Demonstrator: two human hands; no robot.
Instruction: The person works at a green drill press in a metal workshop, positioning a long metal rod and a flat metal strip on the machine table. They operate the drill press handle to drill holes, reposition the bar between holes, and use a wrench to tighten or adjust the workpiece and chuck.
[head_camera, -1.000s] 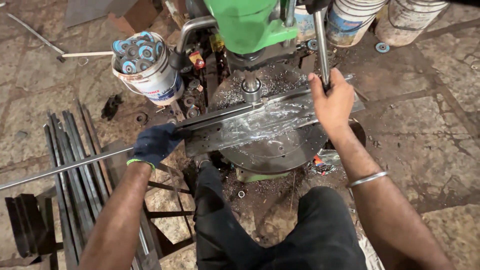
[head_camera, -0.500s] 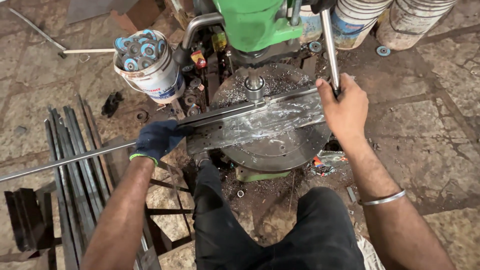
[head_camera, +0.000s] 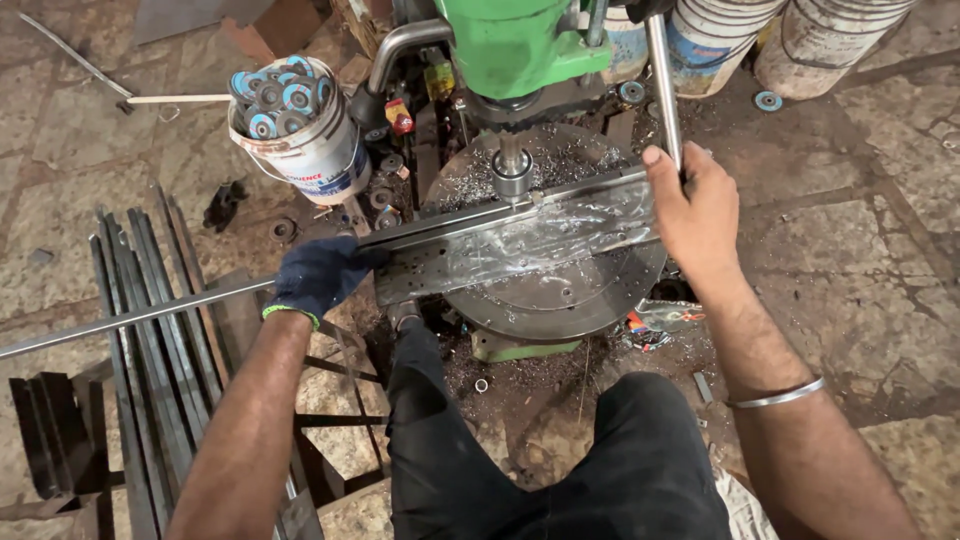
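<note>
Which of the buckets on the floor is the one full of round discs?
The white bucket at upper left, beyond the gloved left hand. It is filled with blue-centred discs; the two buckets at top right show no discs.

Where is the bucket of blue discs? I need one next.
In the head view, the white bucket of blue discs stands on the floor upper left, beside the green drill press, beyond the gloved left hand.
</note>
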